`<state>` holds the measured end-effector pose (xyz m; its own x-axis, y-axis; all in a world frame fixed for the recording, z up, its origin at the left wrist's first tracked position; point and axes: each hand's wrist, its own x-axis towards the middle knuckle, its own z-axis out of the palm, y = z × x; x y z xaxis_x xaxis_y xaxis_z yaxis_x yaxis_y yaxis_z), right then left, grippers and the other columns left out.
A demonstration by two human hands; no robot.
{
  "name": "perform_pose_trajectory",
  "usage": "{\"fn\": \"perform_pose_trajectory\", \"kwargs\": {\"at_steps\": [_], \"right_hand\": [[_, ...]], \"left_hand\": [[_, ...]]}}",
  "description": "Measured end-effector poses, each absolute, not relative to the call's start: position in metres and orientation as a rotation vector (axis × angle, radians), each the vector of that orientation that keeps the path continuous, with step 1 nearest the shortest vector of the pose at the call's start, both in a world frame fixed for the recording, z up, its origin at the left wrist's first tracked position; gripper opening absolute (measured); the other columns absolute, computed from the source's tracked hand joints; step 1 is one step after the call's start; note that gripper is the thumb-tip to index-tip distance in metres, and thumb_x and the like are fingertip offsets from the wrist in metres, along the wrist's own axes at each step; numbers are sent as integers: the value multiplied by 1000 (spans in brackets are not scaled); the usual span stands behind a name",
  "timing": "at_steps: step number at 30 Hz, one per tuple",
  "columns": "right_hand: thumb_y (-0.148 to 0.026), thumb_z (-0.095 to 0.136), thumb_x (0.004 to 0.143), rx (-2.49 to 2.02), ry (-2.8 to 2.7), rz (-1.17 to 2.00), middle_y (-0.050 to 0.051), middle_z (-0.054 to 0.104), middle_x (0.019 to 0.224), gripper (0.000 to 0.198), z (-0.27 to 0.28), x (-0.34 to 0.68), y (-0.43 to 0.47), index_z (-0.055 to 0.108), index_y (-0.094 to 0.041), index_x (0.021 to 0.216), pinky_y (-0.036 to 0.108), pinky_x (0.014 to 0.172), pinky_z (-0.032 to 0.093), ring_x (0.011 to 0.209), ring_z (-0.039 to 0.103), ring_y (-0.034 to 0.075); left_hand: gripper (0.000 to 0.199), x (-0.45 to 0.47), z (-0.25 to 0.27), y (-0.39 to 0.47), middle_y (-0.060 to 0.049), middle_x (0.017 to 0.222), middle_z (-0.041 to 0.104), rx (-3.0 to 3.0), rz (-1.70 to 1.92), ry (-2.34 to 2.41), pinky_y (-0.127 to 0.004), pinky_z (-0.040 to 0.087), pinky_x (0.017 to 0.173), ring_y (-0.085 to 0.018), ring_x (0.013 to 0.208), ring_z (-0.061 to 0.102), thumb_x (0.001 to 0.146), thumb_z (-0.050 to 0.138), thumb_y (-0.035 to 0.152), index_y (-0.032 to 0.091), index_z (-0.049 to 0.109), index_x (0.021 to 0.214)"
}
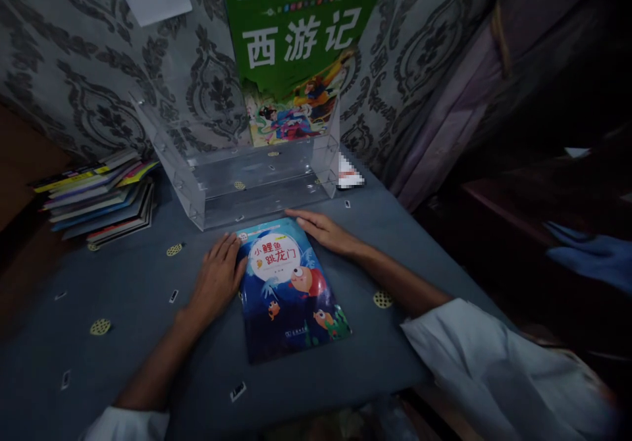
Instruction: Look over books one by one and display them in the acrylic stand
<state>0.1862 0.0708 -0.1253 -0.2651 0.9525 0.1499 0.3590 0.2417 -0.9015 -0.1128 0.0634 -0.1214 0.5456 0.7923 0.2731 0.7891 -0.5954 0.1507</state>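
Note:
A blue picture book point(291, 296) with orange fish on its cover lies flat on the table in front of me. My left hand point(217, 273) rests palm down at the book's upper left edge, its fingers stretched out and the thumb by the cover. At the upper right corner, my right hand point(320, 230) lies with extended fingers against the book's edge. Neither hand grips anything. Just beyond the book stands a transparent plastic rack point(257, 191) with side panels and no books in it.
To the left sits a stack of books point(108, 194). A large green book point(301, 52) stands upright behind the rack, against patterned wall covering. A small white item point(349, 172), partly blurred out, lies right of the rack. The blue-grey table point(197, 375) ends at the right beside a curtain point(449, 112).

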Motion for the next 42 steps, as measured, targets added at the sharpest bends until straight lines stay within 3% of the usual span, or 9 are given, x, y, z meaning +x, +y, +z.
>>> {"fn": "perform_pose_trajectory", "kwargs": {"at_steps": [6,15,23,29,34,38,40,42], "right_hand": [[-53,50,99,-1163,-1520,1199,7,60,143,47,-120,192,73,63,-24,134,50,119,35,136,53,25],[-34,42,105,-1139,-1429,1274,7,60,144,37,-118,189,77,62,-23,134,50,119,36,134,55,22],[-45,49,102,-1099,-1384,1297,8,62,141,40,-118,189,77,66,-22,129,48,121,35,135,55,24],[-62,61,90,-1001,-1335,1322,6,66,137,50,-123,190,78,71,-26,123,51,123,29,136,53,27],[-64,62,88,-982,-1335,1326,4,65,137,50,-124,192,78,72,-29,121,51,123,29,136,53,26],[-64,61,89,-986,-1335,1343,6,64,140,51,-124,193,78,71,-27,123,52,122,29,136,52,27],[-62,60,91,-990,-1335,1343,7,63,140,50,-124,193,78,71,-26,123,51,123,29,137,52,27],[-63,60,91,-995,-1333,1339,7,64,140,50,-123,193,77,71,-26,123,51,123,29,137,52,27]], "left_hand": [[48,-113,-116,71,-16,150,51,2841,380,1254,-52,37,117,-28,142,45,100,37,29,13,49,143],[50,-100,-113,89,-11,154,48,2825,332,1023,-48,33,121,-23,145,41,97,35,22,17,47,146],[49,-78,-108,96,-12,155,46,2852,270,948,-45,31,122,-22,147,39,102,34,30,13,47,146],[51,-45,-101,98,-13,157,42,2872,191,833,-48,30,122,-24,149,33,105,34,39,14,45,148],[65,-23,-91,67,-13,160,36,2846,74,680,-50,21,125,-25,152,26,101,37,59,17,40,151],[99,-19,-85,31,-18,164,25,2821,-54,549,-61,14,123,-34,154,14,84,43,83,17,27,157],[109,-19,-84,20,-21,165,17,2824,-114,509,-66,12,121,-39,154,7,79,45,87,16,21,159],[106,-20,-83,14,-20,166,14,2827,-145,504,-67,13,120,-39,154,4,82,46,84,16,18,159]]}}
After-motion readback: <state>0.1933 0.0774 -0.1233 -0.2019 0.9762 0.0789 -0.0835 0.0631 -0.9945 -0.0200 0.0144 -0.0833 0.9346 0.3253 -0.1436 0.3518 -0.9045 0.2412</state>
